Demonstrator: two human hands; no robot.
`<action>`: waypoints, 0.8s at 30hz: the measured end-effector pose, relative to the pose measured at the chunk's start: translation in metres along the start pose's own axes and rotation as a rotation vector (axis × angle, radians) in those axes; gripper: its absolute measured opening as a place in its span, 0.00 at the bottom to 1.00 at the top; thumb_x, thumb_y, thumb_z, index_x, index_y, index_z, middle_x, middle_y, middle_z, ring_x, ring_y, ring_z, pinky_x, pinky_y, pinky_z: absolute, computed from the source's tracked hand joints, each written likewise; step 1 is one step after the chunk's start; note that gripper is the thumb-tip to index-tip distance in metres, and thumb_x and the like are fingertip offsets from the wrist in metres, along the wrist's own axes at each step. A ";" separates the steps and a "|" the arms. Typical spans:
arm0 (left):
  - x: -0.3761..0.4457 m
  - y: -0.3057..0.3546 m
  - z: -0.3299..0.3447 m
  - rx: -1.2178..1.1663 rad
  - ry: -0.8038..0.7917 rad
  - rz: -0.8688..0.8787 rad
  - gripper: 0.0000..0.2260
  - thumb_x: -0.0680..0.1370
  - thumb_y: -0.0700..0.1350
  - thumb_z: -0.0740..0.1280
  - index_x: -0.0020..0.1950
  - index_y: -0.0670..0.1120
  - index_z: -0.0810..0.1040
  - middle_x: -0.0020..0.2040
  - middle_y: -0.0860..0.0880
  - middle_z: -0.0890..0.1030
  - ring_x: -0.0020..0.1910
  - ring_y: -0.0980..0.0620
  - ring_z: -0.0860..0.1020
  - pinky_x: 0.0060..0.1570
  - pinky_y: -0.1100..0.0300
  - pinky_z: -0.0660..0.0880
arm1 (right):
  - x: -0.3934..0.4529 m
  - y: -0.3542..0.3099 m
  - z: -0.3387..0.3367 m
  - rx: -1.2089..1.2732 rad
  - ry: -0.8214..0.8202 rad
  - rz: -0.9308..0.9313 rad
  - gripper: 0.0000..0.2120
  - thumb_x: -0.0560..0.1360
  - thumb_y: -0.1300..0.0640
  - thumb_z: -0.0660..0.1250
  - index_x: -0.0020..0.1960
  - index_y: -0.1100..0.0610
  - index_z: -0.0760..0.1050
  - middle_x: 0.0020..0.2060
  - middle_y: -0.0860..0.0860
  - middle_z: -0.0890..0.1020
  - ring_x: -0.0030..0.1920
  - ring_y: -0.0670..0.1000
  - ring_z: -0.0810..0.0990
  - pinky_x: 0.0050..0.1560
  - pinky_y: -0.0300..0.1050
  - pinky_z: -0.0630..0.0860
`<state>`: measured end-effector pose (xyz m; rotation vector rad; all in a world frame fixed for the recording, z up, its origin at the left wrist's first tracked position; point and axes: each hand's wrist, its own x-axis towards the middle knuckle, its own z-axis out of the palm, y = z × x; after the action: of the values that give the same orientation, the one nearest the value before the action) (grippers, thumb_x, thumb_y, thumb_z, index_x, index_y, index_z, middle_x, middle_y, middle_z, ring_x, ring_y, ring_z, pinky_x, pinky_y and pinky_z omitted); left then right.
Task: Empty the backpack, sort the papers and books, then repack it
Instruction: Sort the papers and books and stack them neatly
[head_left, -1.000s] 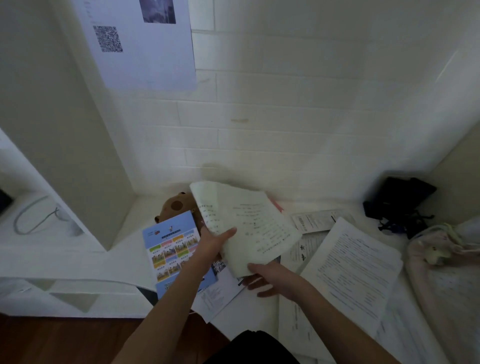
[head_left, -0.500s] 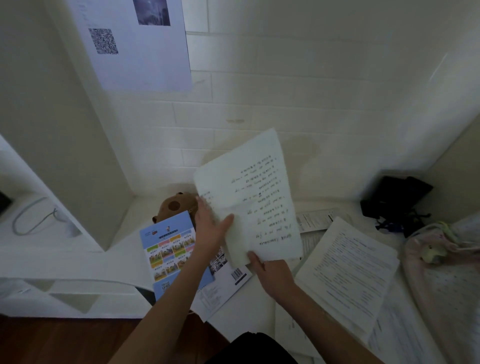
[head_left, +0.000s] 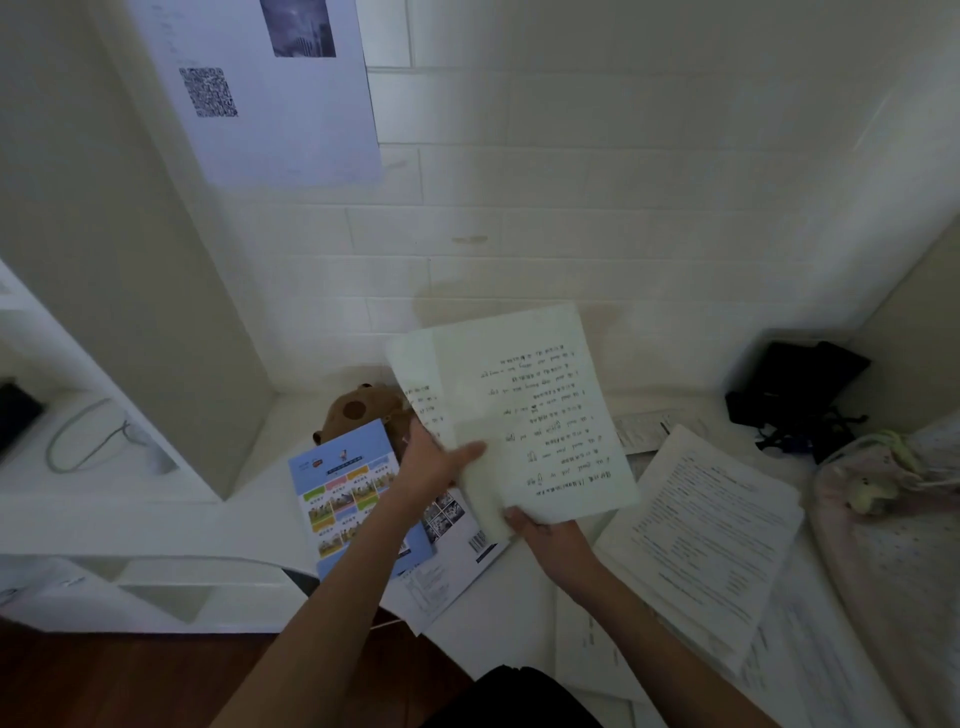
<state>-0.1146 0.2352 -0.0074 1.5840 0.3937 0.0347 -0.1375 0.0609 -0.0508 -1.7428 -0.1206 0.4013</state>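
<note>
free: bare white desk strip (head_left: 498, 613) between blue booklet (head_left: 348, 493) and printed stack (head_left: 701, 535) | blocked: left by partition (head_left: 130, 286), back by plush toy (head_left: 363, 410), right by pink backpack (head_left: 893, 545)

two hands (head_left: 431, 462), one plush toy (head_left: 363, 410) — one poster (head_left: 270, 93)

Handwritten sheets (head_left: 524, 415) raised, fanned; printed stack (head_left: 701, 540) lying beside them.

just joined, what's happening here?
A person is sorting papers at a white desk. Both hands hold up handwritten sheets: the left hand grips the left edge, the right hand the bottom edge. A blue booklet lies under the left arm, a printed stack to the right, and a pale backpack at the far right.
</note>
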 end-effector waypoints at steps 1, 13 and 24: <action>-0.004 0.001 0.003 0.013 -0.103 -0.096 0.24 0.71 0.42 0.73 0.63 0.51 0.68 0.55 0.52 0.78 0.51 0.51 0.79 0.42 0.55 0.81 | -0.001 -0.002 -0.001 0.037 -0.003 -0.014 0.18 0.77 0.62 0.65 0.64 0.52 0.67 0.55 0.43 0.76 0.51 0.36 0.75 0.48 0.25 0.73; 0.008 0.000 -0.006 0.729 0.082 0.294 0.19 0.82 0.41 0.55 0.74 0.45 0.62 0.47 0.44 0.79 0.36 0.51 0.73 0.34 0.60 0.69 | 0.020 -0.035 -0.052 0.293 0.698 -0.063 0.30 0.75 0.60 0.66 0.72 0.48 0.57 0.65 0.55 0.70 0.63 0.54 0.71 0.59 0.49 0.71; 0.006 0.000 -0.016 1.167 0.030 0.478 0.14 0.81 0.47 0.58 0.64 0.51 0.75 0.54 0.45 0.82 0.52 0.44 0.79 0.42 0.57 0.73 | 0.061 -0.099 -0.073 -0.210 0.529 -0.158 0.12 0.79 0.51 0.61 0.38 0.53 0.73 0.34 0.49 0.74 0.38 0.51 0.74 0.40 0.44 0.65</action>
<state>-0.1130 0.2524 -0.0079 2.8076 0.0058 0.2279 -0.0429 0.0319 0.0443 -1.9740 0.0838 -0.2012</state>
